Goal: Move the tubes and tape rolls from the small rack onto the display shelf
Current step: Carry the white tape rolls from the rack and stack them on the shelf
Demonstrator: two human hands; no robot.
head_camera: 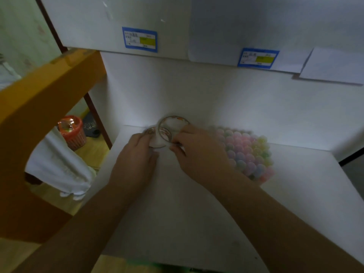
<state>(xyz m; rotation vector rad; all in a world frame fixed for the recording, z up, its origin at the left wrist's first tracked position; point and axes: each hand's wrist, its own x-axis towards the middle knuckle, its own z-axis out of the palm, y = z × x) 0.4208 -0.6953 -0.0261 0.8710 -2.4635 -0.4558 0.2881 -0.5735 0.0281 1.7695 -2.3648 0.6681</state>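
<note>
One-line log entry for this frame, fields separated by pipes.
left hand holds flat tape roll | right hand holds tilted tape roll | both over white shelf | pastel balls beside right hand

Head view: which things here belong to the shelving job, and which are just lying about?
Job:
- two tape rolls: one under the left hand, one tilted, pinched by the right hand
- white display shelf

Lying about:
- pastel balls
- blue price labels
- orange basket
</note>
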